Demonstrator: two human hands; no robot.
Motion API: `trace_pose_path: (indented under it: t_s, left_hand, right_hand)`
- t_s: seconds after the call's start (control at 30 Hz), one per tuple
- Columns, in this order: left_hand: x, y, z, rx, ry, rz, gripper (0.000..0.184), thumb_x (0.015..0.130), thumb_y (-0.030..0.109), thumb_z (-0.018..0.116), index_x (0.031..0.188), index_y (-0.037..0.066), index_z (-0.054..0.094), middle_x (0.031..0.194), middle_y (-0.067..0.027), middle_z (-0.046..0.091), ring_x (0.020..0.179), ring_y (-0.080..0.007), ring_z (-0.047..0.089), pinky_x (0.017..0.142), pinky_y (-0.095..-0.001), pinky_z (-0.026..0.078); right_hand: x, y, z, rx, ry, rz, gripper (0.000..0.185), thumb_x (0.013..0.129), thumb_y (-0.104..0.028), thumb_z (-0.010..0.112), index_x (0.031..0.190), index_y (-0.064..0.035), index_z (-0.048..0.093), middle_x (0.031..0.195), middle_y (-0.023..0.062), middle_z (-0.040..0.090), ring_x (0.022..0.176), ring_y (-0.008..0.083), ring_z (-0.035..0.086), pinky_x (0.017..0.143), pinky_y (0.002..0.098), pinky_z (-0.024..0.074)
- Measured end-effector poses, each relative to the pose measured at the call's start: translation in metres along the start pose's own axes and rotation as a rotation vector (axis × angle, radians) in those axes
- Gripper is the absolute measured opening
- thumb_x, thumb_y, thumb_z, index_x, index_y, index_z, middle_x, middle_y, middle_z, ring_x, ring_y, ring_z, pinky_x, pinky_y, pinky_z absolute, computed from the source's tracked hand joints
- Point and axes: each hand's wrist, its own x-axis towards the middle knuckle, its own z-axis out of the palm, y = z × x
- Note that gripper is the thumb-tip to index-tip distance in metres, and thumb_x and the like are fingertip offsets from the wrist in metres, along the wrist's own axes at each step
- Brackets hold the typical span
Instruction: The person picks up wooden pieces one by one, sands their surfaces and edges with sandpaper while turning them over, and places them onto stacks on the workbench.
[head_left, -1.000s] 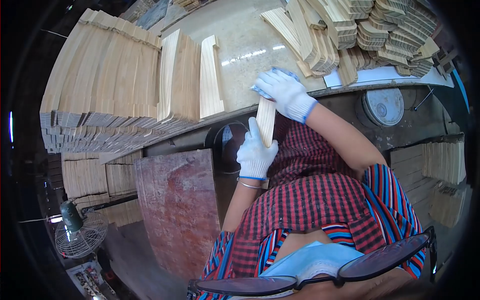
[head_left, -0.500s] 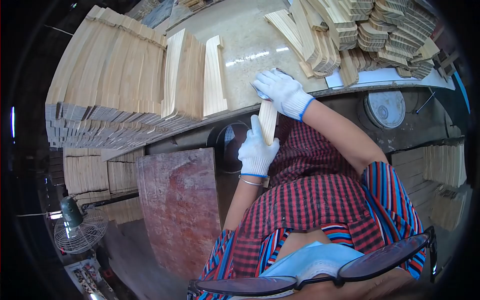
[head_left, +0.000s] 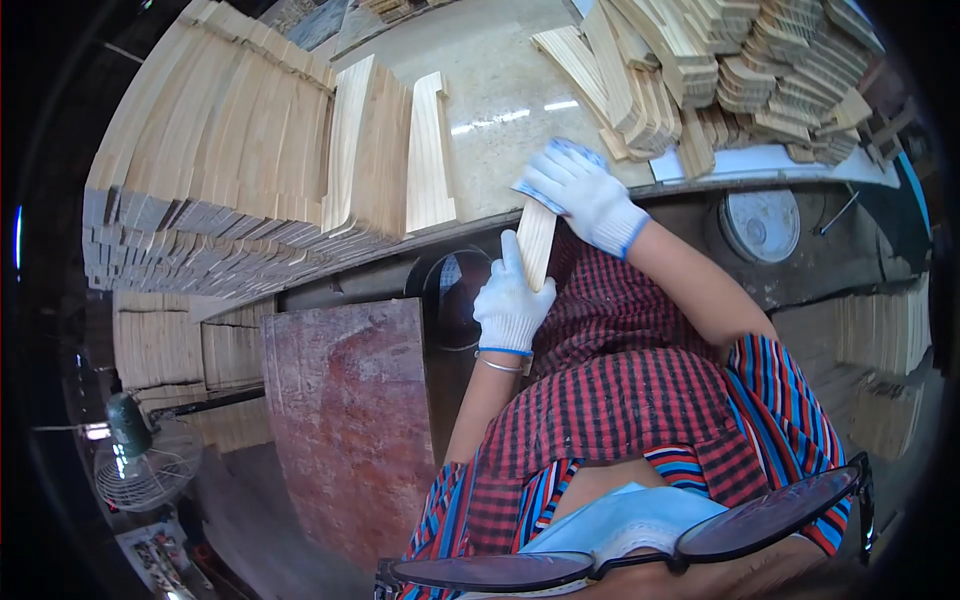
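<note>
"What is seen at the far left?"

"A caged fan with a dark green housing point(head_left: 147, 463) is seen low down. Above it, a long row of pale, shaped wooden pieces point(head_left: 225, 130) is packed side by side on a grey, smooth-topped bench point(head_left: 480, 90). Below the bench edge, a reddish-brown, scuffed rectangular board point(head_left: 350, 420) is seen."

"And next along the bench?"

"A smaller bundle of pale wooden pieces point(head_left: 372, 150) is placed beside the row, then a single pale wooden piece with a notched end point(head_left: 430, 155), set slightly apart."

"Where are the hands?"

"Near the middle, in front of the bench edge. By the left hand point(head_left: 512, 308), in a white knitted glove with blue trim, the lower end of a flat, pale wooden strip point(head_left: 537, 243) is held, the fingers clamped on it. The strip is slanted slightly, its upper end reaching the right hand point(head_left: 588, 200), gloved alike. By that hand's fingers, closed over it, a blue-and-white pad point(head_left: 580, 152) is held at the strip's upper end; the thumb's grip cannot be told."

"What is found to the right?"

"A heaped pile of curved wooden pieces point(head_left: 765, 70) is carried by the bench; beneath, a round, whitish lidded bucket point(head_left: 762, 225) is seen."
</note>
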Motion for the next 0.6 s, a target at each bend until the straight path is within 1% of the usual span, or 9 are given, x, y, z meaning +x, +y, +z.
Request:
trace_pose_path:
  t_s: [0.13,0.2,0.23,0.27,0.33,0.47,0.5,0.53,0.6]
  left_hand:
    - [0.003,0.001,0.0,-0.011,-0.026,-0.002,0.093,0.071,0.038,0.07,0.145,0.008,0.023,0.096,-0.0203,0.062,0.073,-0.036,0.067,0.06,-0.046,0.056]
    - [0.004,0.002,-0.001,-0.011,-0.015,0.005,0.093,0.071,0.038,0.07,0.145,0.008,0.023,0.095,-0.0203,0.062,0.074,-0.0359,0.067,0.061,-0.0457,0.056]
    - [0.001,0.002,0.0,-0.015,-0.005,0.003,0.093,0.071,0.039,0.07,0.145,0.008,0.023,0.095,-0.0204,0.062,0.074,-0.0359,0.067,0.061,-0.0455,0.056]
    - [0.0,0.002,0.003,-0.012,-0.017,0.004,0.093,0.071,0.039,0.07,0.145,0.008,0.023,0.095,-0.0204,0.062,0.074,-0.0359,0.067,0.061,-0.0455,0.056]
    - [0.001,0.0,0.002,-0.004,0.017,0.021,0.093,0.071,0.039,0.07,0.145,0.007,0.024,0.095,-0.0201,0.062,0.074,-0.0356,0.067,0.061,-0.0453,0.056]
    - [0.002,0.002,-0.002,-0.021,-0.023,0.004,0.093,0.071,0.039,0.07,0.145,0.007,0.024,0.095,-0.0197,0.062,0.073,-0.035,0.067,0.061,-0.0451,0.056]
    - [0.002,0.004,-0.004,0.009,-0.044,-0.014,0.093,0.071,0.039,0.07,0.146,0.007,0.023,0.095,-0.0197,0.061,0.073,-0.0346,0.067,0.061,-0.045,0.056]
    - [0.003,0.003,-0.003,0.013,-0.049,-0.015,0.093,0.071,0.039,0.07,0.146,0.007,0.023,0.095,-0.0197,0.061,0.073,-0.0346,0.067,0.061,-0.045,0.056]
    - [0.002,0.001,0.001,-0.046,-0.025,-0.023,0.095,0.07,0.039,0.071,0.147,0.01,0.023,0.101,-0.0205,0.062,0.078,-0.0385,0.067,0.064,-0.0468,0.054]
  right_hand:
    - [-0.026,0.005,-0.022,-0.027,-0.047,0.088,0.049,0.078,-0.004,0.056,0.126,-0.0102,0.051,0.123,0.0131,0.053,0.122,0.0354,0.047,0.107,0.0435,0.0353]
    - [-0.014,0.004,-0.028,0.026,-0.19,0.176,0.051,0.078,-0.004,0.057,0.127,-0.0108,0.052,0.127,0.0138,0.053,0.126,0.0355,0.045,0.109,0.0432,0.0341]
    - [-0.008,-0.001,-0.024,0.013,-0.035,0.116,0.049,0.078,-0.006,0.056,0.126,-0.0109,0.052,0.127,0.0139,0.053,0.127,0.0349,0.045,0.109,0.0427,0.0333]
    - [-0.007,-0.004,-0.011,0.02,-0.04,0.126,0.049,0.078,-0.006,0.056,0.126,-0.0109,0.052,0.127,0.0139,0.053,0.127,0.0349,0.045,0.109,0.0427,0.0333]
    - [-0.002,-0.01,0.009,0.014,0.089,0.069,0.047,0.078,-0.006,0.056,0.125,-0.0108,0.054,0.127,0.0141,0.053,0.126,0.0352,0.045,0.11,0.0434,0.0328]
    - [-0.038,0.007,-0.006,-0.059,-0.035,0.031,0.047,0.078,-0.004,0.056,0.125,-0.01,0.055,0.125,0.0157,0.055,0.124,0.036,0.047,0.11,0.0459,0.0325]
    - [-0.034,0.004,-0.023,0.003,-0.081,0.062,0.046,0.078,-0.004,0.056,0.124,-0.0096,0.055,0.124,0.0171,0.055,0.125,0.0367,0.047,0.11,0.0472,0.0328]
    - [-0.028,0.005,-0.025,0.009,-0.082,0.065,0.046,0.078,-0.004,0.056,0.124,-0.0096,0.055,0.124,0.0171,0.055,0.125,0.0367,0.047,0.11,0.0472,0.0328]
    - [-0.006,0.007,-0.019,0.103,0.01,0.094,0.045,0.08,-0.003,0.055,0.124,-0.0098,0.055,0.125,0.0181,0.054,0.126,0.0375,0.046,0.11,0.0477,0.0326]
